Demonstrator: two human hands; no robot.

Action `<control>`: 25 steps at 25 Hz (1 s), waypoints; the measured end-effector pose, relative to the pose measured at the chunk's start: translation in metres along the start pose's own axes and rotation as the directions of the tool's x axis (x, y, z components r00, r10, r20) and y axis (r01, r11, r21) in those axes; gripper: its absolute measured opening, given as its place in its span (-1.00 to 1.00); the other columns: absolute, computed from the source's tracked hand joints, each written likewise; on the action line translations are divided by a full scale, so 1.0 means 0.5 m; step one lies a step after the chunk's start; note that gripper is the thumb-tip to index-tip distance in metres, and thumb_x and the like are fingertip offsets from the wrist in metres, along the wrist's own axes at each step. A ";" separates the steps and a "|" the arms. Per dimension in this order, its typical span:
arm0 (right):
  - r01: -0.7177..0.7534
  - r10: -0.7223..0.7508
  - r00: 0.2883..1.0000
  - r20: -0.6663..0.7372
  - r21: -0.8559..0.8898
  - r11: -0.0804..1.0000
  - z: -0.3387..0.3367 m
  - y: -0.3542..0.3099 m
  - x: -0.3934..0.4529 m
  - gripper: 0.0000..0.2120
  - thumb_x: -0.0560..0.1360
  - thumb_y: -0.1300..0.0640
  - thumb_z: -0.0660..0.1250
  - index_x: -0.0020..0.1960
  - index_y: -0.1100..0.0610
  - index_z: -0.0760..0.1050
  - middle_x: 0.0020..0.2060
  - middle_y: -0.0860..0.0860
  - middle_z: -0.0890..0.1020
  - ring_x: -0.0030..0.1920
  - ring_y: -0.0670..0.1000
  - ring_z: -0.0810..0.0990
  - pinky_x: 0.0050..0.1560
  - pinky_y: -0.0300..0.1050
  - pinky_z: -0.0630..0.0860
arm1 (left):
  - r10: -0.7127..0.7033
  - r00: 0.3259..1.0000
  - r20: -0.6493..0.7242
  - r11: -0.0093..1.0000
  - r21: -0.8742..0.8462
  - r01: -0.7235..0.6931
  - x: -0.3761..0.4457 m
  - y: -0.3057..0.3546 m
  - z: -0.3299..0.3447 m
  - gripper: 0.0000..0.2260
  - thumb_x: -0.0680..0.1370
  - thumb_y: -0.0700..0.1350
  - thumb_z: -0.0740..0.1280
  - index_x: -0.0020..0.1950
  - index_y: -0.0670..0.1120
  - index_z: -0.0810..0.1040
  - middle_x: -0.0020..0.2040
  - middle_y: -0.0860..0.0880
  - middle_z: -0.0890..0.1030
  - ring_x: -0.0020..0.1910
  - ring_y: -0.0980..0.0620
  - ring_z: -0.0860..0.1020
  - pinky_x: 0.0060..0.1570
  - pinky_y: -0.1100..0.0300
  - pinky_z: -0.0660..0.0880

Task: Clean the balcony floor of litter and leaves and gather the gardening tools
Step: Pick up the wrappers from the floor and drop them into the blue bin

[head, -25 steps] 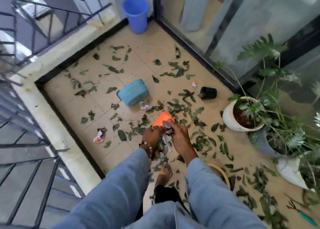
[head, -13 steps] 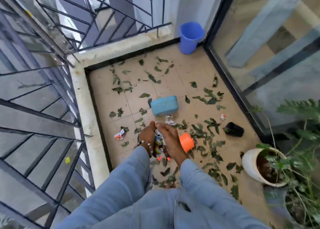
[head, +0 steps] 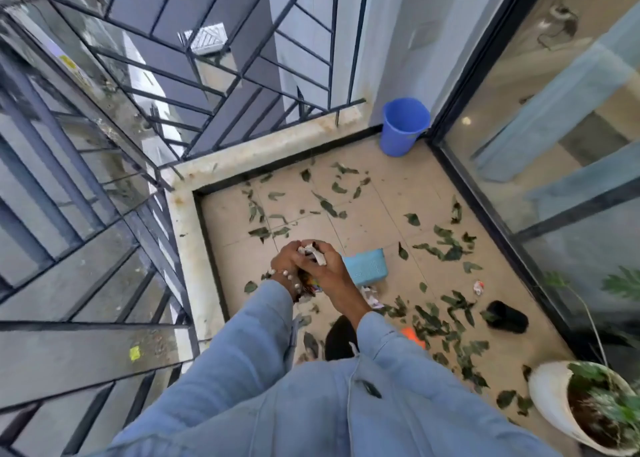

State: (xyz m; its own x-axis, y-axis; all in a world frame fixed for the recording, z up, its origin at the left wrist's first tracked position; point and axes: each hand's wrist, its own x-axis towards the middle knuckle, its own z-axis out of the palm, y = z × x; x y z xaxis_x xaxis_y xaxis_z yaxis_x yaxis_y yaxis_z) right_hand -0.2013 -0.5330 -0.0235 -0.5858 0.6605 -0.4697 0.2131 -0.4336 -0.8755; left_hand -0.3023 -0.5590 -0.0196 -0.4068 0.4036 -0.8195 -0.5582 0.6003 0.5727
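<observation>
**Litter bunched in both hands, bin across the floor**

The left hand (head: 289,261) and the right hand (head: 327,269) are pressed together in front of the body, fingers curled round a wad of crumpled wrappers (head: 313,254); white paper pokes out on top and a coloured scrap shows below the wrists (how much is in there is hard to tell, since the hands hide most of it). To do this step well, the person would likely keep the bundle squeezed tight so nothing drops, and carry it to the blue bucket (head: 403,127), which stands in the far corner by the glass door.

Just right of the hands lies a light blue basket (head: 369,266) on its side. Leaves (head: 443,248) are scattered across the tiled floor (head: 381,197), thickest toward the right. More litter remains there: a crumpled wrapper (head: 370,295) near the basket and a small scrap (head: 478,286) further right, near a black pot (head: 507,317) on its side. Much still looks undone.
</observation>
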 end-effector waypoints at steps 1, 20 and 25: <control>-0.003 0.004 1.000 0.012 -0.022 1.000 -0.004 -0.013 0.032 -0.37 0.18 -0.23 0.51 0.18 -0.02 0.50 0.15 0.08 0.60 0.16 0.08 0.59 0.20 0.14 0.52 | 0.006 1.000 0.014 1.000 -0.022 -0.006 0.047 0.004 0.003 -0.80 0.59 -0.21 0.14 0.00 -0.16 0.56 -0.11 -0.19 0.56 -0.21 -0.11 0.53 -0.17 0.10 0.52; 0.034 -0.041 0.992 -0.121 -0.060 0.998 -0.360 -0.429 0.666 -0.33 0.16 0.31 0.58 0.22 0.32 0.44 -0.04 0.21 0.63 -0.12 0.03 0.59 -0.06 0.03 0.59 | -0.165 0.965 0.204 0.984 0.103 0.146 0.424 0.692 0.421 -0.71 0.61 -0.19 0.05 -0.05 -0.27 0.54 -0.22 -0.23 0.62 -0.45 -0.11 0.62 -0.53 0.13 0.55; 0.052 -0.029 0.922 -0.387 0.048 0.997 -0.419 -0.465 0.797 -0.36 0.15 0.28 0.49 0.21 0.27 0.44 -0.04 0.19 0.63 -0.14 0.00 0.60 -0.08 -0.09 0.58 | -0.185 0.944 0.273 0.977 0.151 0.148 0.543 0.795 0.541 -0.77 0.64 -0.17 0.13 0.02 -0.24 0.55 -0.18 -0.22 0.63 -0.31 -0.15 0.62 -0.44 0.11 0.59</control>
State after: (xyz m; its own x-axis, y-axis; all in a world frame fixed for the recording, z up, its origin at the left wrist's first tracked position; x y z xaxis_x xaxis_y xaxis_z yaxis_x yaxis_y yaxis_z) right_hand -0.3204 -0.0409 -0.0309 -0.2436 0.8587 -0.4509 0.1441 -0.4277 -0.8924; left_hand -0.4391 -0.0238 -0.0196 -0.0832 0.4584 -0.8848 -0.4963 0.7509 0.4357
